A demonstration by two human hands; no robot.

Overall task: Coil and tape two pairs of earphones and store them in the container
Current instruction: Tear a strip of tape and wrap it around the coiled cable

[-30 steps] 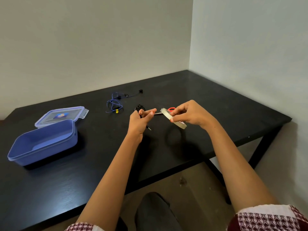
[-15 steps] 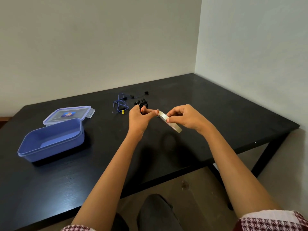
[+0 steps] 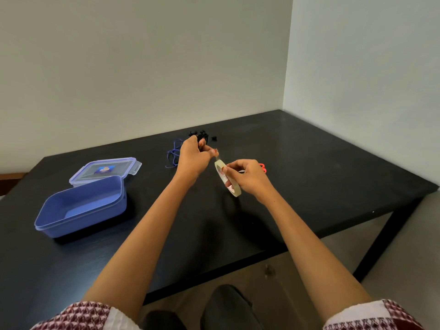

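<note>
My left hand (image 3: pixel 194 158) grips a coiled pair of black earphones (image 3: pixel 202 135), whose buds stick out above my fingers, and its thumb and forefinger pinch the free end of the tape. My right hand (image 3: pixel 247 178) holds a roll of pale tape (image 3: pixel 226 178) on edge, just right of the left hand and above the table. A short strip of tape stretches between the two hands. A blue pair of earphones (image 3: pixel 173 153) lies loose on the table, partly hidden behind my left hand. The open blue container (image 3: pixel 81 208) stands at the left.
The container's clear lid (image 3: pixel 106 170) lies flat behind it. Orange-handled scissors (image 3: pixel 262 166) peek out behind my right hand. The black table (image 3: pixel 321 175) fills a corner between two pale walls; its front edge runs above my knees.
My left hand rose and moved away with the black earphones, while my right hand drew the tape roll down and to the right, pulling out a short strip. The camera view shifted.
</note>
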